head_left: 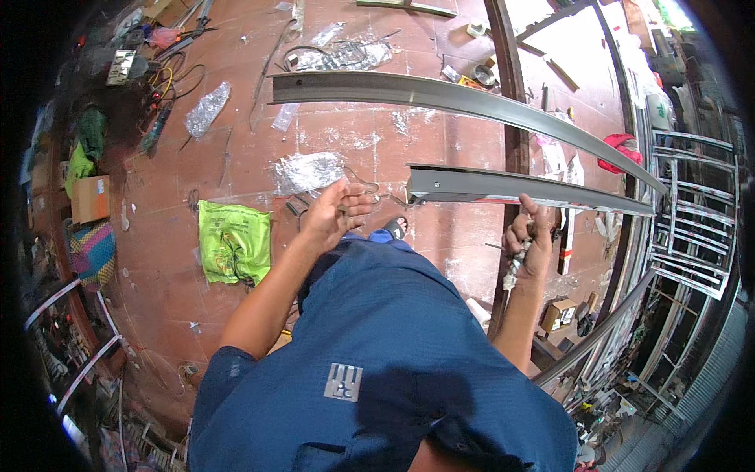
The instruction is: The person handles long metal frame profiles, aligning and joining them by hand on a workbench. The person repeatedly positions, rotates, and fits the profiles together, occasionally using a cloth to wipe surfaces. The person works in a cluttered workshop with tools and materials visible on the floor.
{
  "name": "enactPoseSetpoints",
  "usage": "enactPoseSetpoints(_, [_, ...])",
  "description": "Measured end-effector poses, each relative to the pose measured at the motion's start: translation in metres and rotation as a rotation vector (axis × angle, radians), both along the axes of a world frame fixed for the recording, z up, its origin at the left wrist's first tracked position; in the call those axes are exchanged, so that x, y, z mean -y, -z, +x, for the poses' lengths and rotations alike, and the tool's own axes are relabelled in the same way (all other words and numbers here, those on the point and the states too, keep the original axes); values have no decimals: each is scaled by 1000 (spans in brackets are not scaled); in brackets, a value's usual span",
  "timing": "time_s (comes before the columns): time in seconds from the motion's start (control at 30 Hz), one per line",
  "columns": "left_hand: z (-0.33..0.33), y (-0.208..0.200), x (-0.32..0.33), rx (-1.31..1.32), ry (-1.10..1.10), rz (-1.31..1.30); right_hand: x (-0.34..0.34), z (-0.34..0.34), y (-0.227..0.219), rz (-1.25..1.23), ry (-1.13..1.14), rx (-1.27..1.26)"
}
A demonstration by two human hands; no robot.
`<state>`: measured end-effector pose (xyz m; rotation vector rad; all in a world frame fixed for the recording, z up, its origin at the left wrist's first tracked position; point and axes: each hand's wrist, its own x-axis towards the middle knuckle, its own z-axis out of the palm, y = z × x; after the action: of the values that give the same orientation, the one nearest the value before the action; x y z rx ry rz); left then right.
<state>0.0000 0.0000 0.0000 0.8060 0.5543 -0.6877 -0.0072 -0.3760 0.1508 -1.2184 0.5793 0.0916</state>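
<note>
Daylight glares white across the floor [464, 143] at upper right as a dark shadow falls on the shirt [314, 330] and fisheye distortion bows the beams [354, 88] inside a black rim.

We reach both bare forearms forward: our left forearm [267, 295] slants inward, its left grip [336, 212] open, fingers extended rightward; our right forearm [521, 322] rises steeply, its right grip [533, 242] partly curled.

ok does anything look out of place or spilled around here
Yes: crumpled plastic lies just beyond the left hand, and white smears mark the red floor, perhaps something spilled. It looks like litter left underfoot.
</note>
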Motion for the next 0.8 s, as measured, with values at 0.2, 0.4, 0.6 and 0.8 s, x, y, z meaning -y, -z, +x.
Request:
enactPoseSetpoints(0.2, [8,-8,4,-48,-9,-120,13,-26,17,553,150,3])
enactPoseSetpoints(0.4, [2,11,2,-40,120,61,6,-79,23,243,298,-11])
enactPoseSetpoints(0.6, [-2,32,-17,-22,491,198,-34,-183,75,-176,328,-333])
enactPoseSetpoints(0.8, [-5,38,-8,-274,615,67,-93,-307,152,-107,622,-606])
